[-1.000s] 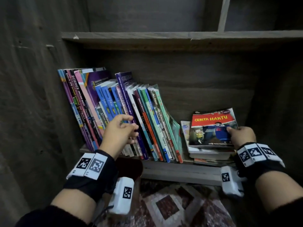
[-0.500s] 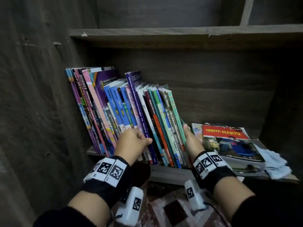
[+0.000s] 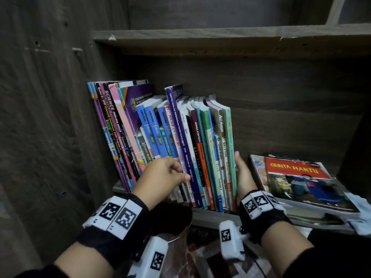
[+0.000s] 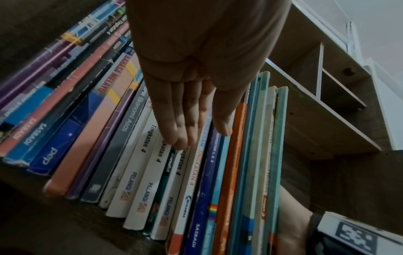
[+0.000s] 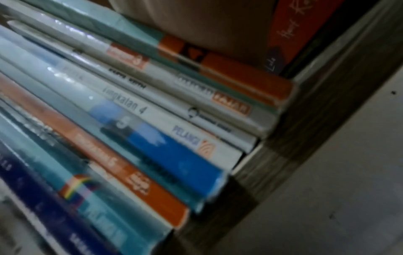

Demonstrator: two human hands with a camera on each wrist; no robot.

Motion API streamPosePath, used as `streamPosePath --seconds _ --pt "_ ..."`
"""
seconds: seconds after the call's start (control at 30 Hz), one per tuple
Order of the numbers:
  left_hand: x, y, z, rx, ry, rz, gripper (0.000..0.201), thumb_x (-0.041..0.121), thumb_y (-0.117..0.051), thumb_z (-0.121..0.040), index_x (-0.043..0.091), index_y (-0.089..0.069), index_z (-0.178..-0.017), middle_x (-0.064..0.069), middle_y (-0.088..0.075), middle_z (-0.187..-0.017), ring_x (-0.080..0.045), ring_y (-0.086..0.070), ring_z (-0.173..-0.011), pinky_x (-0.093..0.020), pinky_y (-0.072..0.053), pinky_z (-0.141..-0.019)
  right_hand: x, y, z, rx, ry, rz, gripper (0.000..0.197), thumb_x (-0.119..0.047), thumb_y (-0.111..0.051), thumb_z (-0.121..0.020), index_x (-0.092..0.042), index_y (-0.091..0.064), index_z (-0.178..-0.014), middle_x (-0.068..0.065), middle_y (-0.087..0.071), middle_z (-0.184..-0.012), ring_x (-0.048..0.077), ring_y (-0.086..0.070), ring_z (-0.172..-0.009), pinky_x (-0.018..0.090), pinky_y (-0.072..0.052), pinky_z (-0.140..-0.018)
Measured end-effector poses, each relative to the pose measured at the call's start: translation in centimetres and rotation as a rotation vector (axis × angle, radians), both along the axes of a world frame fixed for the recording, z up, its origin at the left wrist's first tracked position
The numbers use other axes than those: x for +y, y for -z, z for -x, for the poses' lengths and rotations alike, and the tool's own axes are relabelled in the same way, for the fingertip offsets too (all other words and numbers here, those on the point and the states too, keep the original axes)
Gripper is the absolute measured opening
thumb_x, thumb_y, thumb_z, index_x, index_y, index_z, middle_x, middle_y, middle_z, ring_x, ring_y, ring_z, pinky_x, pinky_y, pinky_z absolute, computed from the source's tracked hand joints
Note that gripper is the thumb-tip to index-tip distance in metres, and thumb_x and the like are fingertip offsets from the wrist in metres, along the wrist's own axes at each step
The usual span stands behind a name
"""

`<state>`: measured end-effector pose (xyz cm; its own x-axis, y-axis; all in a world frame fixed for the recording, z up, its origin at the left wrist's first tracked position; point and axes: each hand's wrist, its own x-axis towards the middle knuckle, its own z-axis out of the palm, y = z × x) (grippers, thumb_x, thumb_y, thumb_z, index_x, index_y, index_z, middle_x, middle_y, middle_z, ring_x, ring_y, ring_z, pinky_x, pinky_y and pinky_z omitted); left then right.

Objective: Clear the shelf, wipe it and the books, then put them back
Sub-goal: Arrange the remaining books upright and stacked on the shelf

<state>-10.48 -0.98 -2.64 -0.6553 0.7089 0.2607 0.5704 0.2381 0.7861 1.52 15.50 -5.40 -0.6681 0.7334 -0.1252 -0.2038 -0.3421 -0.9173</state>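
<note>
A row of upright books [image 3: 180, 141] leans left on the lower shelf [image 3: 208, 215]. My left hand [image 3: 166, 175] rests on the spines in the middle of the row. The left wrist view shows its fingers [image 4: 185, 120] straight and lying on the white and blue spines [image 4: 152, 155]. My right hand [image 3: 243, 175] presses flat against the cover of the last green book [image 3: 228, 137], thumb up. In the blurred right wrist view only the palm [image 5: 196, 22] shows, above the spines [image 5: 130, 120]. The right fingers are hidden behind the books.
A flat stack topped by the red "CERITA HANTU" book [image 3: 297, 177] lies right of my right hand. A pale cloth [image 3: 359, 215] sits at the shelf's far right. An upper shelf board [image 3: 220, 37] hangs above, a side wall [image 3: 50, 117] stands left, and a dark round container [image 3: 172, 219] sits below.
My right hand left the "CERITA HANTU" book and moved left to the side of the upright row. The row's right end now stands straighter. My left hand stays on the spines.
</note>
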Motion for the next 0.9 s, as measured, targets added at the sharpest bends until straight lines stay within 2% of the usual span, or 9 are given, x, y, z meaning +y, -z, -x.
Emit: streamPosePath --seconds 0.1,0.23,0.33,0.4,0.5,0.6,0.73,0.83,0.9 --pt "-0.1 0.1 -0.4 -0.007 -0.005 -0.009 0.021 0.023 -0.079 -0.077 0.014 -0.061 -0.077 -0.009 -0.067 -0.070 -0.019 -0.060 -0.060 -0.041 -0.055 -0.068 0.2 0.7 0.6 -0.047 -0.009 -0.011 0.062 -0.065 -0.043 -0.089 -0.016 -0.068 -0.116 0.016 -0.071 -0.107 0.034 -0.068 -0.097 0.047 -0.053 -0.091" --pt "0.0 0.5 -1.4 -0.007 -0.003 0.005 0.033 0.024 -0.075 -0.082 0.018 -0.052 -0.105 -0.005 -0.067 -0.084 -0.021 -0.064 -0.074 -0.038 -0.053 -0.071 0.6 1.1 0.3 -0.175 0.037 -0.210 0.044 -0.046 -0.043 -0.098 -0.011 -0.069 -0.105 0.013 -0.072 -0.096 0.020 -0.069 -0.080 0.033 -0.052 -0.077" --pt "-0.2 0.5 -1.6 0.035 -0.001 -0.008 0.037 0.024 -0.070 -0.086 0.018 -0.050 -0.117 -0.003 -0.065 -0.090 -0.019 -0.064 -0.084 -0.034 -0.054 -0.073 0.1 0.1 0.0 -0.252 0.186 -0.462 0.046 -0.046 -0.038 -0.100 -0.013 -0.069 -0.105 0.009 -0.072 -0.100 0.019 -0.067 -0.092 0.035 -0.050 -0.088" --pt "-0.6 -0.3 -1.4 0.063 -0.045 -0.084 0.036 0.022 -0.063 -0.091 0.020 -0.050 -0.124 0.000 -0.066 -0.087 -0.016 -0.064 -0.080 -0.027 -0.052 -0.067 -1.0 -1.4 -0.4 -0.148 0.240 -0.586 0.052 -0.052 -0.033 -0.098 -0.017 -0.067 -0.113 0.001 -0.071 -0.105 0.015 -0.065 -0.101 0.032 -0.048 -0.092" --pt "-1.3 -2.0 -0.8 0.092 -0.144 -0.248 0.050 0.016 -0.055 -0.095 0.030 -0.036 -0.139 0.001 -0.064 -0.080 -0.017 -0.064 -0.072 -0.029 -0.055 -0.065 -3.1 -3.4 -0.4 0.024 0.209 -0.797 0.060 -0.056 -0.048 -0.087 -0.027 -0.044 -0.139 -0.009 -0.055 -0.134 0.006 -0.051 -0.122 0.030 -0.041 -0.101" --pt "-1.7 -3.4 -0.4 0.175 -0.196 -0.240 0.057 0.019 -0.050 -0.096 0.037 -0.028 -0.145 -0.001 -0.062 -0.074 -0.019 -0.060 -0.063 -0.036 -0.052 -0.060 -4.1 -3.7 0.3 -0.097 0.145 -0.992 0.098 -0.055 -0.073 -0.073 -0.042 -0.010 -0.148 -0.008 -0.028 -0.154 0.013 -0.031 -0.139 0.042 -0.031 -0.111" --pt "-1.5 -4.2 -0.8 0.255 -0.259 -0.136 0.053 0.021 -0.047 -0.098 0.035 -0.030 -0.146 0.000 -0.061 -0.071 -0.019 -0.059 -0.059 -0.032 -0.049 -0.052 -4.3 -3.6 0.2 -0.166 0.160 -1.046 0.107 -0.038 -0.079 -0.074 -0.038 -0.002 -0.149 -0.004 -0.017 -0.156 0.017 -0.023 -0.141 0.047 -0.026 -0.114" --pt "-0.7 -4.5 -1.3 -0.030 -0.185 -0.199 0.066 0.016 -0.055 -0.094 0.029 -0.022 -0.151 -0.014 -0.066 -0.076 -0.033 -0.066 -0.070 -0.040 -0.058 -0.060 -4.3 -3.7 0.2 -0.159 0.159 -1.061 0.109 -0.035 -0.080 -0.073 -0.037 -0.003 -0.149 -0.003 -0.021 -0.153 0.017 -0.027 -0.138 0.044 -0.028 -0.113" --pt "-0.1 -4.5 -1.5 -0.248 -0.121 -0.248 0.078 0.009 -0.057 -0.092 0.029 -0.012 -0.152 -0.016 -0.069 -0.077 -0.028 -0.064 -0.065 -0.035 -0.056 -0.057 -4.3 -3.7 0.3 -0.164 0.156 -1.060 0.110 -0.032 -0.081 -0.072 -0.035 -0.003 -0.149 -0.001 -0.021 -0.152 0.017 -0.028 -0.138 0.043 -0.027 -0.113"
